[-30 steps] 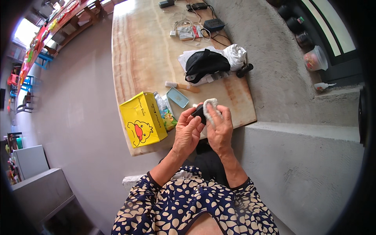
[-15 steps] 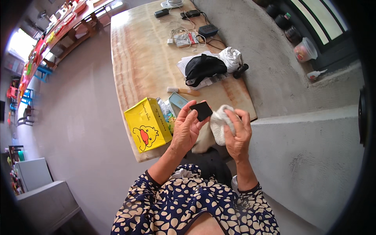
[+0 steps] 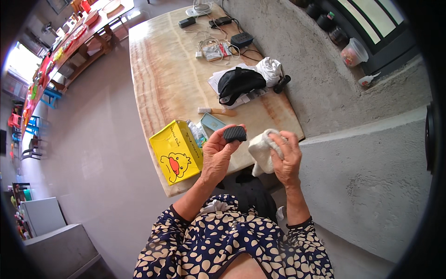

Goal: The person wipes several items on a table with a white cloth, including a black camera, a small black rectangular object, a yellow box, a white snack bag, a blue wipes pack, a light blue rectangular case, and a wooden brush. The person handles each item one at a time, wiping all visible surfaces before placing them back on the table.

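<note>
Between the fingers and thumb of my left hand [image 3: 216, 157] is a small black block [image 3: 235, 134], its ribbed face turned up. A white cloth [image 3: 260, 149] hangs bunched in the closed fingers of my right hand [image 3: 288, 160], just right of the block and apart from it. Both hands are raised over the table's near edge. Beyond my left hand lies a light blue rectangular case [image 3: 213, 122], partly covered by my fingers. Past it rests a brush [image 3: 223, 112] with a wooden handle and pale bristles.
A yellow box-shaped bag [image 3: 175, 151] with a duck picture stands left of my hands on the marble-patterned table [image 3: 162, 69]. Farther off lie a black pouch [image 3: 241, 85], a white bundle [image 3: 269, 70], tangled cables and a black adapter [image 3: 241, 40]. A grey wall [image 3: 357, 181] runs along the right.
The black block has been turned in my left hand, from a smooth flat face to its ribbed side. My right hand has drawn the cloth slightly away from it.
</note>
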`<state>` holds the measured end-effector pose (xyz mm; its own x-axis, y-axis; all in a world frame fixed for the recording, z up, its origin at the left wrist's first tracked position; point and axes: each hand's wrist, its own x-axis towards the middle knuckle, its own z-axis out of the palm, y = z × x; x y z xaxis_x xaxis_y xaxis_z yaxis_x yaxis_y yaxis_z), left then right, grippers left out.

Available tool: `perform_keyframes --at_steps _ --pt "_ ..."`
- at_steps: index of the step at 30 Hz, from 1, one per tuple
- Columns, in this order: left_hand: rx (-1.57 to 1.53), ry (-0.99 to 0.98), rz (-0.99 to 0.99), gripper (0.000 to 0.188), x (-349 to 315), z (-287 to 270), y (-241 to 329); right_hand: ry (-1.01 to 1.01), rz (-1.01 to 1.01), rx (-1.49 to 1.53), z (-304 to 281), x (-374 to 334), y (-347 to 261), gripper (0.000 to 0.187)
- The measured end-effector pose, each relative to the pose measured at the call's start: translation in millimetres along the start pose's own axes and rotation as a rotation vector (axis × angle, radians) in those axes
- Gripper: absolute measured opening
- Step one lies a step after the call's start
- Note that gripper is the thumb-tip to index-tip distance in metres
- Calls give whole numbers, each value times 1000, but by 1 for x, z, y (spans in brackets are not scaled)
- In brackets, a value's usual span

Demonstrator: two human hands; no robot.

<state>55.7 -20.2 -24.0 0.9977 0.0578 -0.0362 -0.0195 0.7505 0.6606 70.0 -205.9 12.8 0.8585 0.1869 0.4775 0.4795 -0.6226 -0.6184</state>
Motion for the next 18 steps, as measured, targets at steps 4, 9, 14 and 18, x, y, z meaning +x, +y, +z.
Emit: perform_keyframes --at_steps 4,9,14,18 --pt "212 -54 -11 40 -11 -6 -4 -107 -330 -174 -4 29 -45 46" --pt "196 -75 40 36 -25 -9 -11 -168 -376 6 8 16 -44 43" --pt "82 -203 -47 38 -32 -12 -9 -156 -315 212 0 4 -35 38" --pt "129 -200 -140 33 -32 -5 -6 -142 -227 277 -9 -6 -24 28"
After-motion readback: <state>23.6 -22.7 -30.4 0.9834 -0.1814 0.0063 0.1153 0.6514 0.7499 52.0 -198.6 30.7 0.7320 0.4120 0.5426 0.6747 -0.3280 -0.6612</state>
